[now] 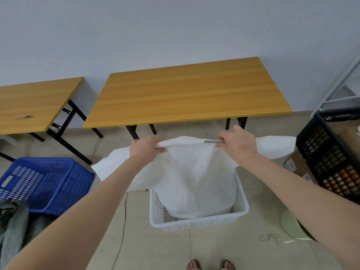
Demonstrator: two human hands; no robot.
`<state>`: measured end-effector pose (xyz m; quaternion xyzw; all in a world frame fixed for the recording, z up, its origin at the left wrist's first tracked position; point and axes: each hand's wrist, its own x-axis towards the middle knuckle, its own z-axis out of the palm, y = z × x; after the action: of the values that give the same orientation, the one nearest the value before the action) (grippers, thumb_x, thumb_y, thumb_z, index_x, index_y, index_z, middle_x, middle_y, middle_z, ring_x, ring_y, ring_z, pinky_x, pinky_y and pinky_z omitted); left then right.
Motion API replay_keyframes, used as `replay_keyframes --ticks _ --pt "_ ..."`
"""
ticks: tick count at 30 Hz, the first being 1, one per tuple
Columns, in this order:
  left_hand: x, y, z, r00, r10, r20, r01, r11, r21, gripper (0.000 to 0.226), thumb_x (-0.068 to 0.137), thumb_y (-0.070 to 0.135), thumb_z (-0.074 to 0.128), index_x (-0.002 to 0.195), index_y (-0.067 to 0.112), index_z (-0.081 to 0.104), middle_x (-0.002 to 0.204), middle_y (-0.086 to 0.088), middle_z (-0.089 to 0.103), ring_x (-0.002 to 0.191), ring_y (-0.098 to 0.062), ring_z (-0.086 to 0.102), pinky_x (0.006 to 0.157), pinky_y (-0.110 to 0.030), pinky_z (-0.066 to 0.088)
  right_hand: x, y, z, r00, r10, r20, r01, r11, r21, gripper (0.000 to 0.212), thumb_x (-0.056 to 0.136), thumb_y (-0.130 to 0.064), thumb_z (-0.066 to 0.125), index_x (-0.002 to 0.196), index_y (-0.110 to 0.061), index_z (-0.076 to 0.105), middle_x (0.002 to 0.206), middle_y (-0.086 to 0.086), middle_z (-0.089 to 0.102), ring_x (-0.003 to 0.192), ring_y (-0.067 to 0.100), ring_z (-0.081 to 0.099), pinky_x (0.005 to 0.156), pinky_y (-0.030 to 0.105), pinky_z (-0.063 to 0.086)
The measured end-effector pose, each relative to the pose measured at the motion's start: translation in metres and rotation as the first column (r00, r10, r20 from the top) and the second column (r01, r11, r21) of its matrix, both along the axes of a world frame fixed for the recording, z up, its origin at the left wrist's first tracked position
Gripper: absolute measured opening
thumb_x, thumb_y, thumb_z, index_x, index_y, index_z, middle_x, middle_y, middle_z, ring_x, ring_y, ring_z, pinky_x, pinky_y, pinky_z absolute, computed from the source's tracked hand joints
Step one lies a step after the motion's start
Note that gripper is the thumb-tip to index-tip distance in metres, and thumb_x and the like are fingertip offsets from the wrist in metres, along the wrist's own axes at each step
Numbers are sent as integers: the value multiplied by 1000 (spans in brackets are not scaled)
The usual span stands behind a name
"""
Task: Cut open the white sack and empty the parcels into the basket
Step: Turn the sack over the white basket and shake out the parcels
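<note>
A white sack (191, 176) hangs upside down over a white plastic basket (194, 222) on the floor, its lower end inside the basket. My left hand (145, 148) grips the sack's upper edge on the left. My right hand (238, 144) grips the upper edge on the right and also holds a grey metal cutter (213, 141), whose blade end sticks out toward the left. No parcels are visible; the sack hides the basket's inside.
A wooden table (187, 90) stands just behind the sack, and a second table (35, 102) at the left has a small tool (25, 117) on it. A blue basket (42, 184) sits on the floor left, a black crate (331, 156) right. My feet (211, 265) are below.
</note>
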<state>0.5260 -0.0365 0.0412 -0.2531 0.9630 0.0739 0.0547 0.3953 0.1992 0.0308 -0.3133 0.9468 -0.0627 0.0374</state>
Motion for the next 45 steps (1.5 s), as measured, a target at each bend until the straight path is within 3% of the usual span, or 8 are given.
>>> replay_keyframes --ticks 16,20,24,28,32,37,41,45 --pt "-3 -9 59 1000 -12 26 11 999 30 22 89 38 59 99 19 66 90 -4 63 94 -28 61 69 -32 41 -10 -7 58 994 -107 29 110 987 -116 26 85 -54 60 90 -29 66 93 2 47 79 23 49 66 28 36" --pt "-16 -19 87 991 30 -130 -26 999 29 14 88 38 60 88 24 63 85 -2 59 85 -26 56 67 -31 40 -21 -8 78 985 -172 -6 163 942 -295 28 85 -52 61 70 -29 55 88 3 48 78 23 51 65 29 37" --pt "-12 -17 68 999 -15 40 11 996 92 18 88 37 62 92 20 64 85 -2 58 87 -27 58 69 -32 42 -15 -8 68 992 -117 38 121 985 -125 36 86 -52 60 67 -23 51 77 2 56 79 25 59 54 27 36" --pt "-11 -30 74 999 23 -43 -10 961 276 22 87 31 65 73 14 60 64 0 50 65 -21 49 51 -29 32 -21 -11 73 964 -136 230 203 933 -297 35 84 -49 64 62 -25 49 64 -5 49 73 22 52 48 26 30" --pt "-2 -30 45 984 17 176 -88 912 401 25 88 32 63 84 8 62 79 -3 56 70 -19 51 63 -27 37 -16 -17 46 932 -133 337 213 954 -211 35 88 -47 60 64 -24 47 63 -4 48 71 23 51 53 28 31" --pt "3 -18 7 997 55 58 -57 997 47 58 86 45 61 136 24 39 128 -2 52 112 -23 52 93 -37 44 -19 -25 14 923 -110 368 144 987 -67 39 93 -46 49 61 -25 44 62 -3 49 57 15 48 53 27 33" --pt "19 8 -22 978 -132 164 159 974 -161 94 70 75 55 146 31 22 153 2 24 143 -20 18 117 -47 13 -26 -27 4 908 -163 386 182 983 -11 40 93 -47 47 63 -20 45 63 -1 50 57 16 50 50 26 33" --pt "20 13 -42 950 -87 299 152 968 -201 48 86 54 48 125 27 51 127 4 56 126 -20 45 113 -47 17 -27 -26 -4 941 -188 283 196 981 -1 29 93 -45 50 76 -22 58 78 0 60 85 24 61 56 27 37"
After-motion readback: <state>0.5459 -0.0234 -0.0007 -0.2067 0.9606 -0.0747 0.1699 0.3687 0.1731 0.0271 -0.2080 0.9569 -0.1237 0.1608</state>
